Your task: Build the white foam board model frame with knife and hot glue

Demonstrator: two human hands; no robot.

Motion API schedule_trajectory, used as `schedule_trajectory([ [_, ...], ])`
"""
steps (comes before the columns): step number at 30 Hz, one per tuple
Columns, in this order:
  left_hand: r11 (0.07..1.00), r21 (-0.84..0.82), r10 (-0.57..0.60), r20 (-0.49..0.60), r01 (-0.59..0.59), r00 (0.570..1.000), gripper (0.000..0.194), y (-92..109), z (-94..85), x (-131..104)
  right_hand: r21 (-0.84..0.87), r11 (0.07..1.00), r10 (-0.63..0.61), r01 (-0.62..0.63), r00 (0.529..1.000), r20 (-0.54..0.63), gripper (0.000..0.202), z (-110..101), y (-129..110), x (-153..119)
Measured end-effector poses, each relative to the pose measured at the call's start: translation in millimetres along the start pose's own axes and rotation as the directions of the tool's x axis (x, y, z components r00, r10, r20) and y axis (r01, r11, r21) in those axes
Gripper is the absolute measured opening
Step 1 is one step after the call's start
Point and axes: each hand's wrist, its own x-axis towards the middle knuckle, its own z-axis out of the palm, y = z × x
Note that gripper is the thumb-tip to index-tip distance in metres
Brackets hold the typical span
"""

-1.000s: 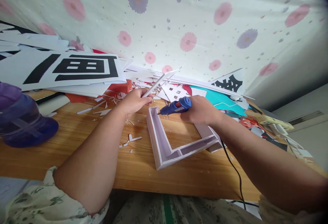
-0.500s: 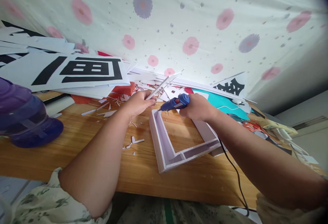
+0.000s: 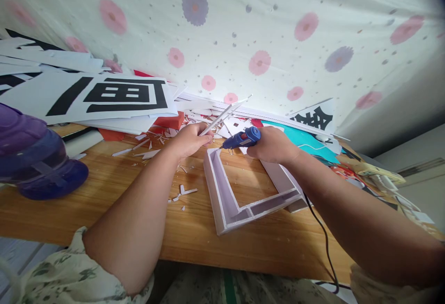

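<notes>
My right hand (image 3: pixel 273 144) is wrapped round a blue glue gun (image 3: pixel 243 138), whose nozzle points left at the far left corner of a white hollow frame (image 3: pixel 210 179). The frame has thin upright walls and lies on the wooden table (image 3: pixel 187 243). Just left of the nozzle, my left hand (image 3: pixel 191 139) pinches thin white strips (image 3: pixel 220 117) that slant up and away to the right. Whether the nozzle touches the frame is too small to tell. The gun's black cord runs down beneath my right forearm.
A purple-blue bottle (image 3: pixel 41 165) stands at the left. Behind it lie sheets with black characters (image 3: pixel 125 94). White scraps (image 3: pixel 187 190) are scattered left of the frame. Teal sheet (image 3: pixel 299 139) and a cream device (image 3: pixel 378 174) are at the right. A flowered curtain (image 3: pixel 229 30) hangs behind.
The glue gun's nozzle has shifted slightly right along the frame's far left corner. My left hand still holds the strips, and the whole view has moved a little.
</notes>
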Motion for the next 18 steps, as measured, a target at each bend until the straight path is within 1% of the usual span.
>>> schedule_trajectory([
  [3,1.000,-0.007,-0.006,-0.001,0.006,1.000,0.019,3.2,-0.1,-1.7,0.010,1.000,-0.005,0.005,1.000,0.005,0.025,-2.0,0.4,-2.2],
  [6,1.000,-0.025,-0.015,0.005,0.015,1.000,0.017,3.3,0.4,-1.2,0.101,0.995,-0.016,0.017,1.000,-0.007,0.024,-4.2,-1.3,-7.3],
  [8,0.999,-0.037,-0.015,0.008,0.015,1.000,0.018,1.3,1.1,0.2,0.175,0.983,-0.058,0.058,0.998,-0.005,0.023,-5.7,-4.9,-12.0],
  [10,0.999,-0.046,-0.011,0.007,0.011,1.000,0.018,-0.7,1.7,1.3,0.211,0.973,-0.102,0.097,0.995,0.017,0.020,-6.7,-10.3,-16.5],
  [13,0.998,-0.057,-0.006,0.002,0.006,1.000,0.019,-1.1,2.0,1.5,0.194,0.977,-0.103,0.092,0.994,0.045,0.016,-6.5,-17.9,-20.8],
  [15,0.998,-0.057,-0.005,0.004,0.005,1.000,0.018,0.2,2.0,0.8,0.174,0.981,-0.090,0.083,0.995,0.035,0.015,-5.9,-20.2,-22.0],
  [18,0.999,-0.046,-0.008,-0.002,0.008,1.000,0.016,2.0,1.8,0.0,0.158,0.983,-0.102,0.098,0.995,0.020,0.012,-5.8,-19.0,-24.4],
])
